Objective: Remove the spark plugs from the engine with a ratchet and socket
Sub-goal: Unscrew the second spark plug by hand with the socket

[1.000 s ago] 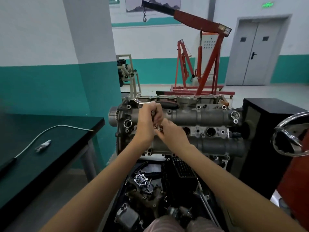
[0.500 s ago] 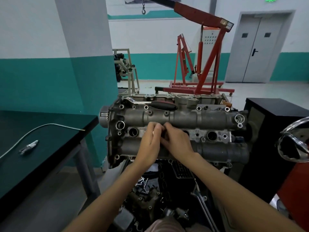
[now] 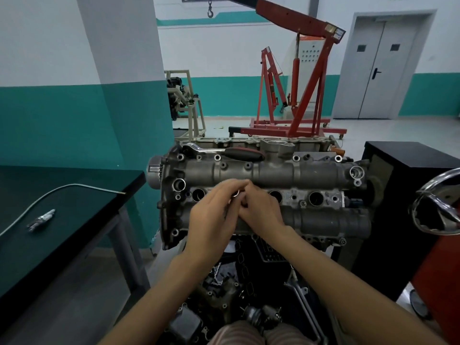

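Observation:
The grey engine cylinder head [image 3: 311,175] stands in front of me with a row of open spark plug wells. My left hand [image 3: 214,215] and my right hand [image 3: 258,210] meet over the second well from the left. Their fingertips pinch the shiny metal end of a socket [image 3: 236,194] that sticks out of the well. The ratchet [image 3: 224,152], chrome with a black and red handle, lies loose on the far top edge of the engine. One spark plug [image 3: 41,219] lies on the dark table [image 3: 74,220] at the left.
A grey cable [image 3: 64,189] runs across the table. A black cabinet [image 3: 403,195] stands right of the engine, with a chrome emblem [image 3: 438,202] at the right edge. A red engine crane [image 3: 298,83] stands behind. Loose engine parts [image 3: 236,282] lie below.
Both hands have come down from near the ratchet at the engine's top to the second well. The view has shifted closer to the engine.

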`<state>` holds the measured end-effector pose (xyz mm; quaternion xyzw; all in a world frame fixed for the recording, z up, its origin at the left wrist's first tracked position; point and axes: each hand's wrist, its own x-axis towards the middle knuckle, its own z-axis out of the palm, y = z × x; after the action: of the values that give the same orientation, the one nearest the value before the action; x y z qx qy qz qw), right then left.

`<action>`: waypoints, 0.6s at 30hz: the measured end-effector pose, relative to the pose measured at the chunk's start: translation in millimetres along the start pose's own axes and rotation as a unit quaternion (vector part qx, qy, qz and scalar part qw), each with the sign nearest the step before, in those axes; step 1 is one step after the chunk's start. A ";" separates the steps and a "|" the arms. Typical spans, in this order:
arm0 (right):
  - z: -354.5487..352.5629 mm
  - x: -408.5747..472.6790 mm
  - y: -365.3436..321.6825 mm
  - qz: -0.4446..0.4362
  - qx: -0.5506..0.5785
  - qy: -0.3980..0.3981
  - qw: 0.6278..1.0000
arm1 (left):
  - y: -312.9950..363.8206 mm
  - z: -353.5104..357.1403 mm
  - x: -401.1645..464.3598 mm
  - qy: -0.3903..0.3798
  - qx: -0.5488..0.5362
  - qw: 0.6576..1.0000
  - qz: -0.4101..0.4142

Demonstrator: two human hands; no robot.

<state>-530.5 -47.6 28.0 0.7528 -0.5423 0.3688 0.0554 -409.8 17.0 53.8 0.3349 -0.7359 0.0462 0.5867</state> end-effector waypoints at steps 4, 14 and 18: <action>-9.4 -9.0 2.9 -0.116 -0.028 0.054 0.991 | 28.1 -12.0 6.9 0.050 -0.006 0.997 0.057; -52.7 -26.9 43.7 -0.172 -0.112 0.157 0.966 | 65.5 15.5 15.9 0.039 -0.075 0.987 0.137; -58.5 -33.5 53.2 -0.137 -0.101 0.083 0.982 | 64.2 41.5 7.5 0.016 -0.090 0.986 0.141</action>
<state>-609.8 -15.0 32.8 0.7773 -0.4621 0.3625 0.2256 -480.1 44.1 68.6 0.1734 -0.7675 0.0673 0.6135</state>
